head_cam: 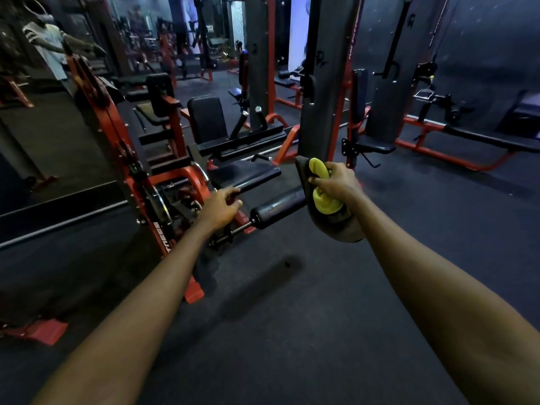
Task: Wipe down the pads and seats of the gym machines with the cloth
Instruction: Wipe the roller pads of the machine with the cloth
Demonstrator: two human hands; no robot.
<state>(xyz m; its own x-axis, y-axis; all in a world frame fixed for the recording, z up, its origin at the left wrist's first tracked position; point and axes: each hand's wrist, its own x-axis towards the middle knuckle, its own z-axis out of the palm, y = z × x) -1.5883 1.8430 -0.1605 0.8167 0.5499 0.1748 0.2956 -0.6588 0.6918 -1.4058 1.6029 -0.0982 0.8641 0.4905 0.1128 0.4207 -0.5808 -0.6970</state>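
Right hand point(336, 182) grips the soft, light cloth point(323, 205), bunched at the roller pad's point(277, 207) end; left hand point(219, 207) loosely curled, seemingly empty.

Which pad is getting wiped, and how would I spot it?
Start at the red machine on the left with the flat black seat. Low before that seat, a black roller pad sticks out on a metal bar. Unlike the flat pads nearby, it is tube-shaped, and the right hand holds a yellow cloth at its end.
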